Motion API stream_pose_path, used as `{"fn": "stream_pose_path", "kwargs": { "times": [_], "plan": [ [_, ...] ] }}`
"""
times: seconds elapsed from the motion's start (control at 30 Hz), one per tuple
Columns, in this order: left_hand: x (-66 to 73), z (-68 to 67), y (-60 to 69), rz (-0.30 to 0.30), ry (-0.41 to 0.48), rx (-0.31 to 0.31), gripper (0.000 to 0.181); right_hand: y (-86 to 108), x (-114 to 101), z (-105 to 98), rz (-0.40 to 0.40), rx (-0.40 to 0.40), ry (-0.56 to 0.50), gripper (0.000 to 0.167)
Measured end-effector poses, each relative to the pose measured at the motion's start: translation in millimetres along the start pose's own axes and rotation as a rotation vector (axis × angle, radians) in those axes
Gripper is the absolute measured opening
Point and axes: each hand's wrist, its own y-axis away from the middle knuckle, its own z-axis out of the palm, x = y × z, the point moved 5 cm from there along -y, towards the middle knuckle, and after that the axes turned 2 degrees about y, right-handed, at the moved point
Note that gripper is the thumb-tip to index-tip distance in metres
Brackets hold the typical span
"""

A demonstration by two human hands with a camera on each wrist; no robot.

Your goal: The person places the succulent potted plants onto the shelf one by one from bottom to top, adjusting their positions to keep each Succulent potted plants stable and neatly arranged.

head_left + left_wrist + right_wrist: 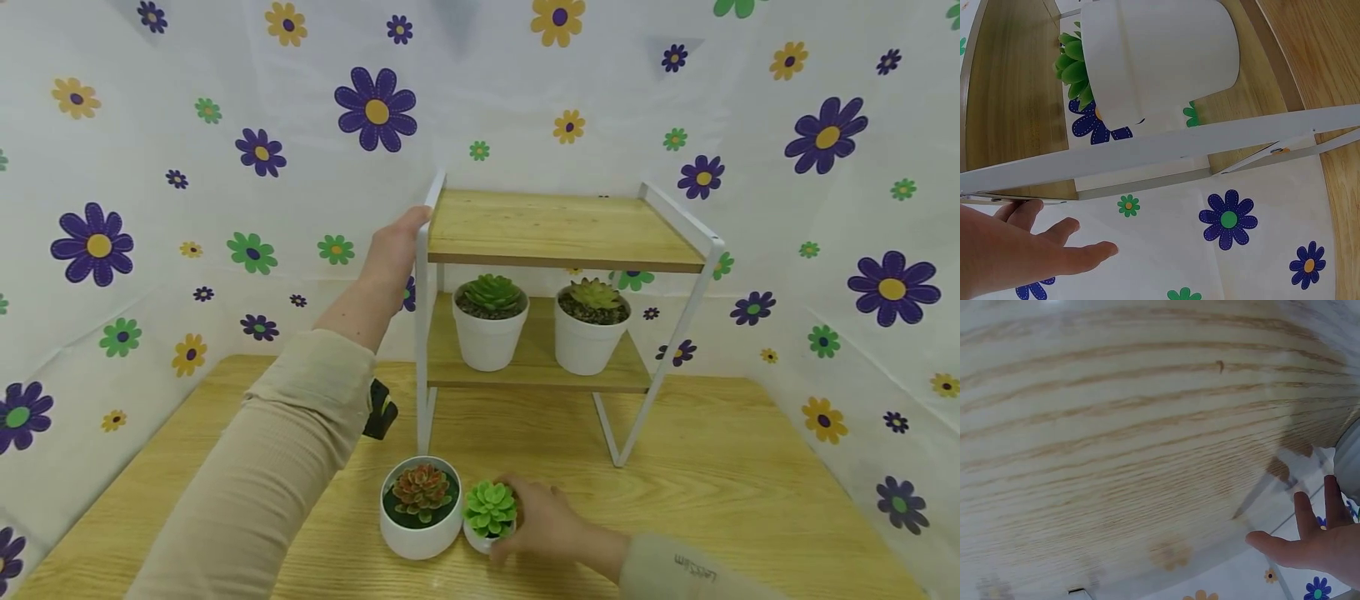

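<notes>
A white-framed wooden shelf (570, 229) stands on the table. My left hand (393, 250) touches the upper part of its left side; in the left wrist view, the fingers of that hand (1035, 250) extend loosely beside the white frame (1166, 142). Near the front, my right hand (547, 521) grips a small white pot with a bright green succulent (491, 508), fingers and thumb on opposite sides. Other fingers of this hand (1310, 544) spread out by a pot (1350, 462) in the right wrist view. Left of the small pot sits a wider white bowl with a reddish succulent (422, 533).
On the middle shelf board stand two white pots, one with a dark green succulent (491, 337) and one with a paler succulent (588, 342). A black object (381, 410) lies left of the shelf, partly behind my left sleeve. Flower-patterned cloth (262, 200) hangs around the wooden table (712, 467).
</notes>
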Motion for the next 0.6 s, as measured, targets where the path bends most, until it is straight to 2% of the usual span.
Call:
{"fn": "stream_pose_path", "kwargs": {
  "times": [0.13,0.27,0.43,0.6],
  "plan": [
    [0.6,0.8,0.0,0.006,-0.009,-0.004,0.065,-2.0,0,-2,-0.014,0.023,0.003,0.070],
    [1.2,1.2,-0.3,0.012,-0.009,-0.004,0.064,0.1,1,-4,-0.013,0.029,-0.006,0.071],
    [1.1,1.3,-0.1,0.012,-0.013,-0.001,0.063,5.4,7,-8,0.007,0.025,-0.099,0.076],
    [0.3,0.7,0.2,0.009,-0.013,-0.002,0.063,11.0,12,-16,0.029,0.026,-0.183,0.073]
  ]
}}
